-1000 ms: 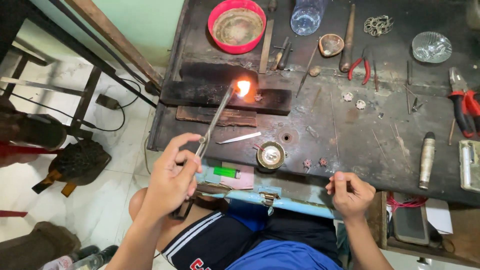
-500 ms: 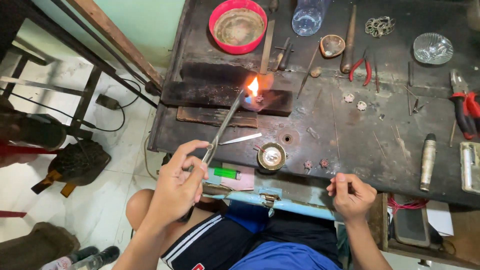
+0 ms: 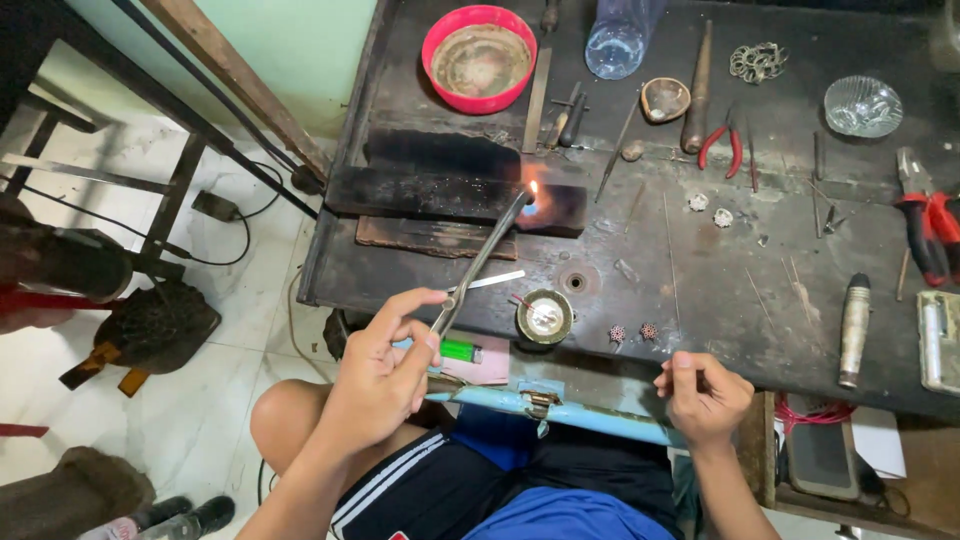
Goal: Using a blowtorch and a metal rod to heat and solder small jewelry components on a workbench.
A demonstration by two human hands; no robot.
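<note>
Dark, scorched and cluttered, the metal-topped bench (image 3: 700, 290) fills the right and far part of the view, with pale floor tiles and a green wall to the left.

The left hand (image 3: 385, 375) is near the bench's front edge, its fingers (image 3: 420, 300) curled narrowly around the handle end of a long thin metal blowtorch (image 3: 480, 262). The thumb lies along one side and the forefinger bends over the top. The torch's long axis runs diagonally, from the hand at the near left up to the far right. Its tip points at a dark charred rectangular block (image 3: 455, 195) lying flat on the bench, where a small orange and blue flame (image 3: 532, 192) burns at the block's right end.

The right hand (image 3: 705, 395) hovers at the near edge of the bench, well apart from the torch. Its fingers (image 3: 680, 362) are pinched almost shut, thumb against forefinger; whether something small sits between them cannot be told.

Between the two hands, near the front edge, stands a small round brass dish (image 3: 544, 316), and just right of it lie two tiny reddish flower-shaped ornaments (image 3: 633, 332). A green plastic lighter (image 3: 460, 350) lies below the bench edge beside the left hand.

Far back stand a red round plastic bowl (image 3: 479, 58) and a clear plastic bottle (image 3: 618, 38). Red-handled pliers (image 3: 722, 145) lie further right, a clear cut-glass dish (image 3: 863, 106) beyond them. A silver cylindrical tool (image 3: 853, 328) lies near the right front.
</note>
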